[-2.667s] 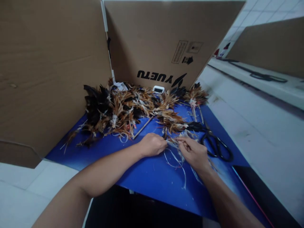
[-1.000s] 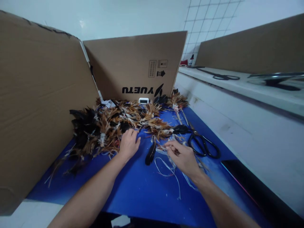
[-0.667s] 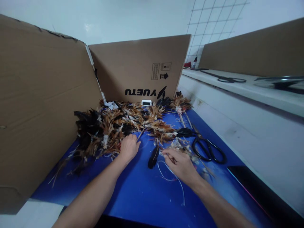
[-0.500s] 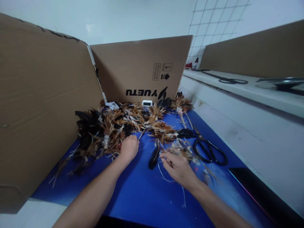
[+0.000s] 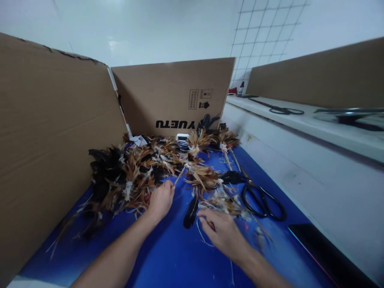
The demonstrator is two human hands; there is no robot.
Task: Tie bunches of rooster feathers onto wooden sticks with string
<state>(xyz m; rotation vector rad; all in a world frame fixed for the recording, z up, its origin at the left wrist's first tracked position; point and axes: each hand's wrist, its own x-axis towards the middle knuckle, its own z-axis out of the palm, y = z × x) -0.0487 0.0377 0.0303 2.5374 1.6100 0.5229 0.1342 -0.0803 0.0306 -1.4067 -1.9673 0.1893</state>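
My left hand (image 5: 162,199) is closed round a thin stick (image 5: 180,176). Brown and black feathers (image 5: 199,140) fan out past the stick's far end; where they join it is hard to make out. My right hand (image 5: 220,230) is pinched closed, with a white string (image 5: 201,236) running from its fingertips and curling on the blue table surface. Just left of those fingertips lies a black feather (image 5: 191,212). Behind the right hand are loose pale and brown feathers (image 5: 225,201). A large heap of brown and black feathers (image 5: 132,172) spreads beyond and left of my left hand.
Black-handled scissors (image 5: 264,204) lie on the blue table (image 5: 171,248) at the right, near a dark flat object (image 5: 327,252). Cardboard panels (image 5: 168,92) stand left and behind. A small white digital device (image 5: 182,137) sits at the back. Another pair of scissors (image 5: 286,111) rests on the right ledge.
The view has tilted slightly, so most things appear lower. The feathers past the stick stand higher, with black ones showing against the back panel. Both hands keep their grips.
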